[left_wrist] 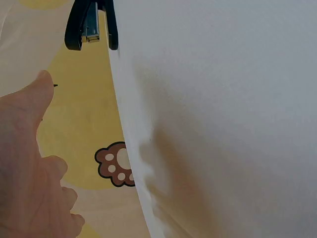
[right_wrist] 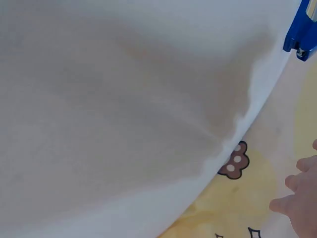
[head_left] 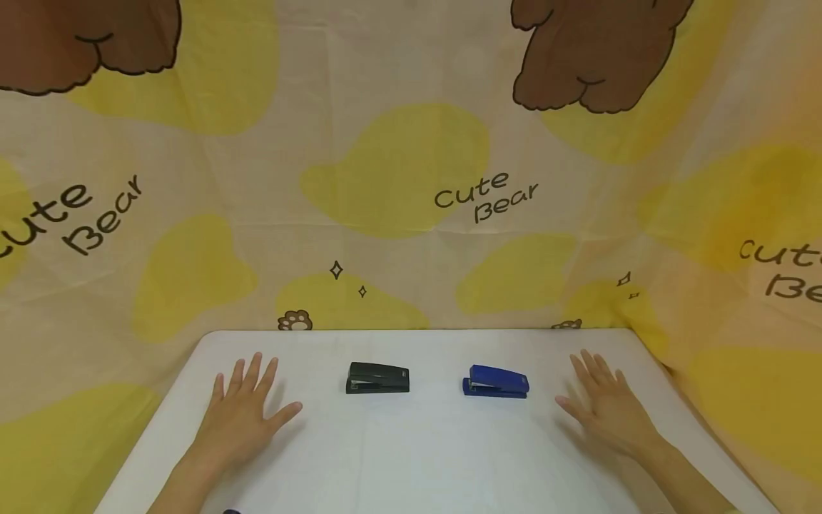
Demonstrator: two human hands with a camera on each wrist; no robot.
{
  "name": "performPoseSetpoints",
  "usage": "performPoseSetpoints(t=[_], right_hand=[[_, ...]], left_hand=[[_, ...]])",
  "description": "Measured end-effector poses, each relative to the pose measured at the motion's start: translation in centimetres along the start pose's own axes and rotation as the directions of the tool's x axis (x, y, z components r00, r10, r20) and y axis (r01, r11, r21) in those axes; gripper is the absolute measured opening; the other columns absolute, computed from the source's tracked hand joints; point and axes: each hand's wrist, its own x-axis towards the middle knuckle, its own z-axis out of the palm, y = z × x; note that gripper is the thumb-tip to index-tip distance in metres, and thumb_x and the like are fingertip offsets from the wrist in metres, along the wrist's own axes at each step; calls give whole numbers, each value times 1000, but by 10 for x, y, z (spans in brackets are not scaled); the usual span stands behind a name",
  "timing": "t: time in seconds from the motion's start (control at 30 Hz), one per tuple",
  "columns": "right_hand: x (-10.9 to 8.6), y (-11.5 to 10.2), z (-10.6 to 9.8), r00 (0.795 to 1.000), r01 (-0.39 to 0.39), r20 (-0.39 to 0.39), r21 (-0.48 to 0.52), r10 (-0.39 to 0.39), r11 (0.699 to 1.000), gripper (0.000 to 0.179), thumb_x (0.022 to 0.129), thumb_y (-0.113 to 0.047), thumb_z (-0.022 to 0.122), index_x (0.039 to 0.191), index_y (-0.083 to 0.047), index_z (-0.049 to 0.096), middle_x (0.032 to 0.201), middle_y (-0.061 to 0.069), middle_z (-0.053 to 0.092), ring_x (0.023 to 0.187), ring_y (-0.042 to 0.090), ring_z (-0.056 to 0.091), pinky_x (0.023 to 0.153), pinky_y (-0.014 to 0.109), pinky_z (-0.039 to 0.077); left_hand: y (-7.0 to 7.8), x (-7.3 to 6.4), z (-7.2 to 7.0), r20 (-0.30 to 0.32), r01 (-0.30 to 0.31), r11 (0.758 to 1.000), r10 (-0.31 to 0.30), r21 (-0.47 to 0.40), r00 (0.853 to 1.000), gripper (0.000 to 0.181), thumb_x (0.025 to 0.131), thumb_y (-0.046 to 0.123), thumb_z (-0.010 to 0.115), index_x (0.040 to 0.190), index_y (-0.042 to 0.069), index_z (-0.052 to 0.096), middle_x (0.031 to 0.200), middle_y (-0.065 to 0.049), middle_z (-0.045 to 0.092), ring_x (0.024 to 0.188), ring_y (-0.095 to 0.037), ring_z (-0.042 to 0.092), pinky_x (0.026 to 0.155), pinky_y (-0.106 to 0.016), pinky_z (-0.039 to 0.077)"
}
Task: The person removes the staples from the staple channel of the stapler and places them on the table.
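Two staplers lie side by side on the white table point(head_left: 411, 450). The black stapler point(head_left: 377, 378) is left of centre, its mouth end facing left; part of it shows at the top of the left wrist view point(left_wrist: 91, 25). To its right is the blue stapler point(head_left: 496, 382), also seen at the upper right corner of the right wrist view. My left hand point(head_left: 244, 414) hovers left of the black stapler, fingers spread, holding nothing. My right hand point(head_left: 610, 410) is held to the right of the blue stapler with fingers straight and nothing in it. Both hands cast shadows on the tabletop.
A cloth point(head_left: 398, 171) printed with bears, yellow patches and lettering hangs behind the table and along both sides. The table's far edge runs just beyond the staplers. A small dark object point(head_left: 232, 511) peeks in at the bottom edge, too cut off to identify.
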Motion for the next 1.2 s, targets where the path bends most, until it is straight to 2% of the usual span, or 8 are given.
performPoseSetpoints(t=[0.17, 0.33, 0.5, 0.87, 1.2], right_hand=[[5, -13, -6, 999, 37, -20, 28, -37, 999, 87, 101, -54, 61, 159, 5, 33, 165, 32, 27, 154, 50, 18, 119, 70, 12], [15, -31, -9, 999, 48, -21, 23, -47, 999, 88, 99, -56, 63, 159, 3, 36, 165, 31, 28, 153, 51, 21, 117, 72, 18], [26, -47, -8, 996, 79, -46, 36, -77, 996, 88, 99, -56, 63, 159, 2, 36, 165, 29, 30, 152, 51, 23, 117, 72, 19], [47, -84, 1, 989, 143, -54, 68, -139, 987, 90, 98, -56, 65, 161, 0, 34, 169, 23, 26, 154, 45, 24, 118, 70, 19], [62, -119, 8, 983, 180, -56, 147, -173, 973, 93, 95, -57, 69, 161, -1, 34, 168, 22, 29, 153, 44, 28, 121, 65, 20]], left_hand=[[6, 3, -1, -9, -15, 1000, 15, -2, 1000, 101, 97, 73, 52, 162, 0, 29, 169, -29, 16, 153, -55, 10, 120, -64, -14], [13, 6, -4, -23, -31, 999, 30, -11, 999, 100, 96, 72, 54, 162, 1, 31, 168, -29, 19, 153, -55, 12, 120, -68, -7], [21, 10, -5, -28, -42, 999, 41, -31, 999, 100, 96, 73, 55, 162, 1, 31, 168, -29, 21, 153, -54, 13, 119, -70, -1], [37, 20, 0, -33, -67, 996, 65, -65, 997, 100, 96, 71, 57, 162, 1, 31, 168, -29, 23, 154, -53, 14, 120, -70, 1], [46, 24, 1, -55, -68, 990, 61, -125, 997, 97, 97, 66, 60, 162, 2, 31, 168, -28, 23, 155, -51, 13, 122, -67, -1]])
